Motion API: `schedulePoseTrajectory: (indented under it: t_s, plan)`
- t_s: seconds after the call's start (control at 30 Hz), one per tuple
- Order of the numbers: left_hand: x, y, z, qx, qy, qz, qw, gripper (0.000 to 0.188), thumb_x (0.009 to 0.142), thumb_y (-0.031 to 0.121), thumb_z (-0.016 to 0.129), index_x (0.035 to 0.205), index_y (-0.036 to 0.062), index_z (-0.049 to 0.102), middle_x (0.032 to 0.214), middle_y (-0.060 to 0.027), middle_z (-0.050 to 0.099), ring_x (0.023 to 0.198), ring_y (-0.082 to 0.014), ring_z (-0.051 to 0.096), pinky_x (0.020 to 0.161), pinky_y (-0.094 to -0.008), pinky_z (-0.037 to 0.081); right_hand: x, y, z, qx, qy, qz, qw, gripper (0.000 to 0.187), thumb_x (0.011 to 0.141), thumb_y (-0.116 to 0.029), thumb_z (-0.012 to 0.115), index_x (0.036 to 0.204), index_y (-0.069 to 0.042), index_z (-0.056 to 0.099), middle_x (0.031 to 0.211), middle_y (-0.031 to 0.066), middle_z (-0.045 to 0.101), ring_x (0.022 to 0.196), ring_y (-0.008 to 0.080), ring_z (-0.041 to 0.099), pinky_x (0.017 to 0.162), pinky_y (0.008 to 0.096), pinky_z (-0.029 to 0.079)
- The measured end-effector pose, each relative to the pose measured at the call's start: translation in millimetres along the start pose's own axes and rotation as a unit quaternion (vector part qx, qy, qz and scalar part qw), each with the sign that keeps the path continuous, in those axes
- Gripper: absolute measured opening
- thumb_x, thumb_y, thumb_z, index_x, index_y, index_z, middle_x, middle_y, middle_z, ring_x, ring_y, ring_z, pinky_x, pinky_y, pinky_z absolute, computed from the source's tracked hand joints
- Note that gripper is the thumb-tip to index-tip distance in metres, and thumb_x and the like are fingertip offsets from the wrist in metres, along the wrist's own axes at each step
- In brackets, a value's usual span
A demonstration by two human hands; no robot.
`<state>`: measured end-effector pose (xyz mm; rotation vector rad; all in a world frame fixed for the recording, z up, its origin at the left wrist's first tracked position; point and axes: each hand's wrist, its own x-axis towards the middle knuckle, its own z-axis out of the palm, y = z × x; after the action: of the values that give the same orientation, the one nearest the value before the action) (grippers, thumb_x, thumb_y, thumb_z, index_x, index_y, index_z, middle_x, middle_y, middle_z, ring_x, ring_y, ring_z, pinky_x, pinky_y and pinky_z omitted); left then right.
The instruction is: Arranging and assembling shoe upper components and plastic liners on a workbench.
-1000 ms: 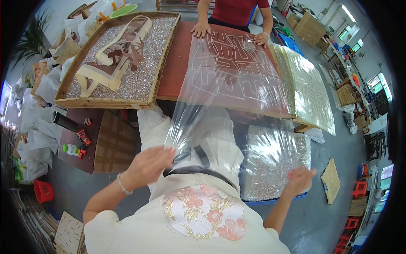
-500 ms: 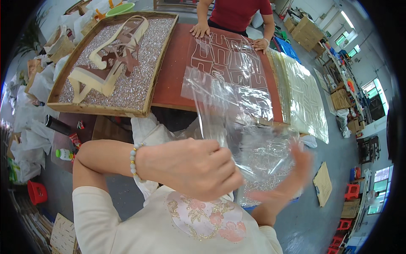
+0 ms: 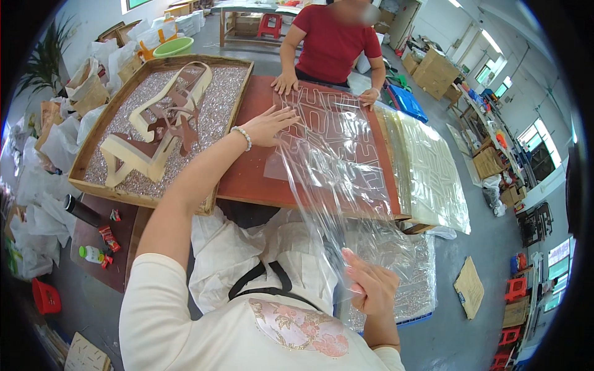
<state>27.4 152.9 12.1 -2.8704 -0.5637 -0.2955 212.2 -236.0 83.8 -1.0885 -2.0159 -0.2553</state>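
Observation:
My left hand (image 3: 273,126), a beaded bracelet on its wrist, lies flat with fingers stretched out on the clear patterned sheet (image 3: 346,117). That sheet rests on a reddish-brown board (image 3: 247,179) and shows pale outlined shapes. From it a transparent plastic film (image 3: 318,204) runs toward me in long folds. Close to my body, my right hand (image 3: 374,284) is closed on the gathered end of this film. Across the board a person in a red top presses one hand (image 3: 286,82) and another hand (image 3: 369,96) on the sheet's far corners.
A wooden tray (image 3: 80,170) of glittering bits, holding brown and cream cut-out pieces (image 3: 164,133), stands on the left. More patterned plastic sheets (image 3: 433,167) lie at right. Beneath my right hand is a sheet-covered stack (image 3: 417,272). A black bottle (image 3: 83,210) stands at lower left.
My left hand has moved from in front of my chest to the sheet and opened flat. My right hand has closed on the film, which now stretches between the board and me.

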Motion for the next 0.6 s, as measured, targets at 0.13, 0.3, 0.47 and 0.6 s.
schedulePoseTrajectory:
  t_s: [0.13, 0.3, 0.47, 0.6]
  plan:
    - [-6, 11, 26, -0.13, -0.017, -0.056, 0.99, 0.054, 0.093, 0.023, 0.047, 0.144, 0.0236, 0.028, 0.149, -0.0086, 0.028, 0.138, -0.0267, 0.025, 0.115, -0.0431, 0.017, -25, 8, -10, -0.074, 0.086, 0.023, 0.993, 0.028, 0.097, -0.018, 0.041, 0.088, 0.0, 0.061, 0.083, 0.0157, 0.069, 0.072, 0.0268, 0.069, 0.055, 0.0278, 0.051]
    - [-46, 52, 10, 0.001, 0.048, -0.008, 0.999, 0.052, 0.092, 0.015, 0.045, 0.142, 0.0178, 0.032, 0.144, -0.0109, 0.035, 0.134, -0.0286, 0.031, 0.112, -0.0414, 0.024, -64, 46, -15, -0.245, 0.284, 0.12, 0.919, 0.035, 0.099, -0.023, 0.037, 0.088, 0.002, 0.059, 0.077, 0.011, 0.067, 0.061, 0.0202, 0.059, 0.061, 0.0302, 0.049]
    - [-76, 132, -3, -0.017, 0.065, -0.095, 0.993, 0.052, 0.09, 0.015, 0.045, 0.141, 0.0105, 0.034, 0.138, -0.0238, 0.038, 0.13, -0.0354, 0.037, 0.11, -0.0433, 0.027, -78, 107, -48, -0.226, 0.505, 0.325, 0.767, 0.039, 0.1, -0.03, 0.035, 0.085, 0.0, 0.054, 0.078, 0.0095, 0.057, 0.062, 0.0163, 0.051, 0.057, 0.0307, 0.044]
    - [-76, 198, -10, -0.02, 0.032, -0.154, 0.987, 0.049, 0.092, 0.013, 0.041, 0.14, 0.0084, 0.032, 0.134, -0.0252, 0.043, 0.124, -0.0359, 0.043, 0.107, -0.0431, 0.031, -113, 136, -80, -0.224, 0.522, 0.33, 0.754, 0.044, 0.1, -0.036, 0.034, 0.082, -0.002, 0.054, 0.073, 0.0037, 0.048, 0.064, 0.0133, 0.043, 0.059, 0.0291, 0.039]
